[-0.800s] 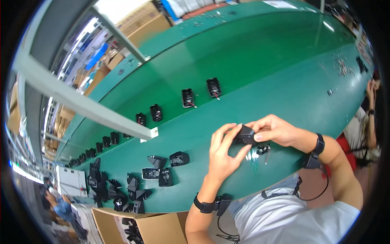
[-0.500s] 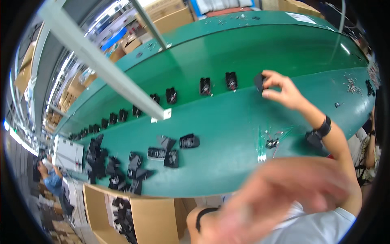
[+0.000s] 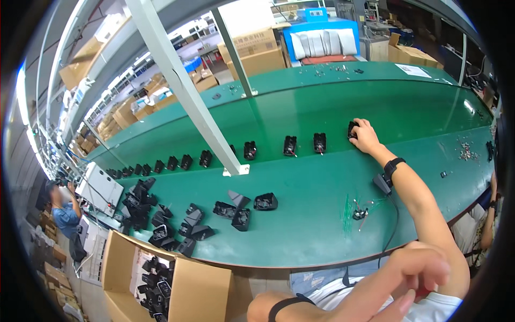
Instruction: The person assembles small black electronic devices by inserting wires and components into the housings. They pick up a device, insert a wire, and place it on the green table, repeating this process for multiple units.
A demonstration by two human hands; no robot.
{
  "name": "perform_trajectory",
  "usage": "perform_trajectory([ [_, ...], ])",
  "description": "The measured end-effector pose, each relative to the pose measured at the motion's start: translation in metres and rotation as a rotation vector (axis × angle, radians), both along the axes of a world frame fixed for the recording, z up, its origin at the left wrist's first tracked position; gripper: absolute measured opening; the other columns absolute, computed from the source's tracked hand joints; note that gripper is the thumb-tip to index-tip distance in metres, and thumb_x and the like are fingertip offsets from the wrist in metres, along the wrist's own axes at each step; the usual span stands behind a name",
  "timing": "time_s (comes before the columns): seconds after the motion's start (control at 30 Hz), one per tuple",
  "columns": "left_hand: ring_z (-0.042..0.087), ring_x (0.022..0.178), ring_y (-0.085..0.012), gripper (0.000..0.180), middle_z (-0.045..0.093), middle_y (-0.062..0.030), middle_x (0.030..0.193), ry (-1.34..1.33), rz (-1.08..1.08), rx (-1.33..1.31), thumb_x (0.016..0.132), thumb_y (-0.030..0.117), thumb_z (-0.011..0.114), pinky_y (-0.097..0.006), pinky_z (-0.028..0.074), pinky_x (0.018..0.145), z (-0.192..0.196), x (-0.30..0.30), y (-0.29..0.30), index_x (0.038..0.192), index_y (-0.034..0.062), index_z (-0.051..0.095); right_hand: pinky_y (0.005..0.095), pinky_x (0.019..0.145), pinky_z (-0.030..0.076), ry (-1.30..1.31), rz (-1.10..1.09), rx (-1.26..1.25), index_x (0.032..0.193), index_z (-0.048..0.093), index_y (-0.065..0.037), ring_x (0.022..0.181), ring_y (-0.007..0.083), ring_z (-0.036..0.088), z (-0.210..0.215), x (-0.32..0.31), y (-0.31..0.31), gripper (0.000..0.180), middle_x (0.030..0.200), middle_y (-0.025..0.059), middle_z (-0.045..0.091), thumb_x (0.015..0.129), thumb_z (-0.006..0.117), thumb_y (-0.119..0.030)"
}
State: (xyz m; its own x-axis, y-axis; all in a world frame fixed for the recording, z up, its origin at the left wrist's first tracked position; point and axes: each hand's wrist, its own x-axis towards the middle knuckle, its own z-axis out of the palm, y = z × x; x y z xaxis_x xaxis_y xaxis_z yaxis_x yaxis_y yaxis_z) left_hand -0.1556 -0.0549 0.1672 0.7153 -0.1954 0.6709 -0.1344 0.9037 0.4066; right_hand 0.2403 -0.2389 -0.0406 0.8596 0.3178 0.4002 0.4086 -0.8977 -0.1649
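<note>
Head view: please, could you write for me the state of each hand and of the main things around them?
Right hand: closed around a black housing.
Black housing: gripped, partly hidden by fingers.
Left hand: raised, fingers curled; contents unclear.
Row of black housings: nearer ones open side up.
Small wired part: lying loose.
Cardboard box: open, black parts inside.

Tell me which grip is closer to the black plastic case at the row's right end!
Right. The right grip is touching the black plastic case; the left grip is apart from it, low in the picture near the person's body.
</note>
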Motion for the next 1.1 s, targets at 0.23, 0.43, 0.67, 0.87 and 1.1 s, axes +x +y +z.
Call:
perform_trajectory([
  [0.23, 0.056, 0.116, -0.0353, 0.043, 0.055, -0.02, 0.13, -0.284, 1.137, 1.156, 0.086, 0.009, 0.064, -0.044, 0.045, 0.096, -0.074, 0.049, 0.03, 0.127, 0.0014, 0.053, 0.0493, 0.113, 0.037, -0.038, 0.071, 0.175, 0.117, 0.064, -0.007, 0.139, 0.0421, 0.036, 0.014, -0.024, -0.006, 0.049, 0.146, 0.0208, 0.044, 0.074, 0.079, -0.024],
  [0.43, 0.032, 0.135, -0.0517, 0.07, 0.038, -0.0254, 0.146, 0.129, 1.471, 2.105, 0.086, 0.032, 0.071, -0.06, 0.035, 0.107, -0.175, 0.099, 0.128, 0.143, 0.0039, 0.042, 0.0486, 0.11, 0.039, 0.662, 0.463, 0.685, 0.125, 0.06, -0.006, 0.131, 0.0391, 0.049, 0.035, -0.143, -0.025, 0.054, 0.143, 0.0228, 0.047, 0.081, 0.078, -0.034],
  [0.67, 0.043, 0.131, -0.0462, 0.071, 0.047, -0.0207, 0.141, 0.1, 1.312, 2.168, 0.083, 0.033, 0.075, -0.059, 0.041, 0.102, -0.2, 0.139, 0.15, 0.143, 0.0113, 0.044, 0.0441, 0.106, 0.044, 0.192, 0.716, 0.021, 0.124, 0.067, -0.014, 0.125, 0.0349, 0.051, 0.042, -0.243, -0.023, 0.051, 0.14, 0.0158, 0.052, 0.079, 0.081, -0.034],
  [0.87, 0.056, 0.109, -0.0421, 0.069, 0.057, -0.0204, 0.125, -0.112, 1.256, 1.983, 0.08, 0.018, 0.074, -0.05, 0.053, 0.091, -0.208, 0.146, 0.134, 0.139, 0.0029, 0.043, 0.0398, 0.092, 0.051, 0.22, 0.559, 0.102, 0.104, 0.074, -0.012, 0.104, 0.0304, 0.061, 0.027, -0.216, -0.011, 0.032, 0.113, 0.0098, 0.066, 0.076, 0.08, -0.026],
  [1.1, 0.061, 0.102, -0.0431, 0.066, 0.06, -0.0232, 0.115, 0.048, 1.169, 1.916, 0.078, 0.022, 0.075, -0.052, 0.053, 0.088, -0.2, 0.165, 0.112, 0.133, 0.0017, 0.044, 0.0375, 0.065, 0.054, 0.318, 0.413, 0.351, 0.115, 0.066, -0.002, 0.067, 0.0262, 0.07, 0.027, -0.165, 0.021, 0.038, 0.074, 0.0138, 0.072, 0.082, 0.074, -0.019],
])
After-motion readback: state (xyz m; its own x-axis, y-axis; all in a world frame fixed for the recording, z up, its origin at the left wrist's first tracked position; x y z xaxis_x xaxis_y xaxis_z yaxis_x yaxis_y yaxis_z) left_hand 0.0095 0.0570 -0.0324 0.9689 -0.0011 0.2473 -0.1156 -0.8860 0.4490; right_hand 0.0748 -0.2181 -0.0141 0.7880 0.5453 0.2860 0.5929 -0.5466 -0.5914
